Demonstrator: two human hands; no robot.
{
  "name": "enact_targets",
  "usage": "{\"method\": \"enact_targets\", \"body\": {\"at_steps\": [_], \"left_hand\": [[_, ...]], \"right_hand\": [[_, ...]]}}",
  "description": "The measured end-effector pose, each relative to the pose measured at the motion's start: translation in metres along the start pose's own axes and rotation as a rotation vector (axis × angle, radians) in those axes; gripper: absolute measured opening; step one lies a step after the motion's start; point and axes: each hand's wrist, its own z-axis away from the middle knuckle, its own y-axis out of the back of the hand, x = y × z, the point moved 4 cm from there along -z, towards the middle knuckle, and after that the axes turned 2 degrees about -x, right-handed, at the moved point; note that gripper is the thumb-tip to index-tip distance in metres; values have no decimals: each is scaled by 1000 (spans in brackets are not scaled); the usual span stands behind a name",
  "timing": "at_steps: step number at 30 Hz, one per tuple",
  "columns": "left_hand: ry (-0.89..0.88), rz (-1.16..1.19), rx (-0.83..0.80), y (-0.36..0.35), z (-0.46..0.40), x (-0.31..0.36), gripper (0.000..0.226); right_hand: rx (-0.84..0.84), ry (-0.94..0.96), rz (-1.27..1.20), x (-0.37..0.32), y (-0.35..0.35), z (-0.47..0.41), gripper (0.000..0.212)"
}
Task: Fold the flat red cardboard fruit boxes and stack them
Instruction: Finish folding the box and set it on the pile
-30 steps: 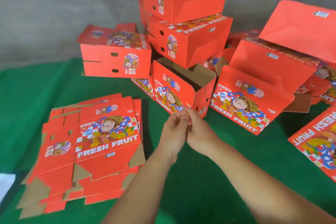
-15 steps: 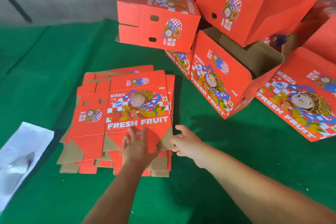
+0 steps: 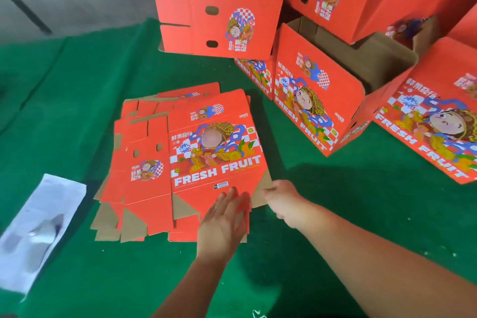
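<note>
Red cardboard of the top flat box point(image 3: 214, 152) lay under the left hand point(image 3: 223, 224), fingers spread flat on its near flap; the right hand point(image 3: 280, 200) pinched the brown corner flap. Judged step: picking up; next, lifting it clear of the flat pile point(image 3: 134, 162). Green cloth tabletop point(image 3: 77, 85), folded boxes point(image 3: 216, 15) behind.

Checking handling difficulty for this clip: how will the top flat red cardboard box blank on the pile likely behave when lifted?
The top flat red cardboard box blank looks like creased corrugated board, so probably light and fairly stiff, though loose flaps may swing. Resting on the uneven pile of blanks, it may slide as the left hand presses.
</note>
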Motion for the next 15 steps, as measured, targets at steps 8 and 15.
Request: {"method": "enact_targets", "body": {"at_steps": [8,15], "left_hand": [[533,162,153,8,23,-25,99],[477,383,153,26,26,-17,95]], "right_hand": [[289,410,220,-35,110,33,37],[336,504,338,-28,149,78,40]]}}
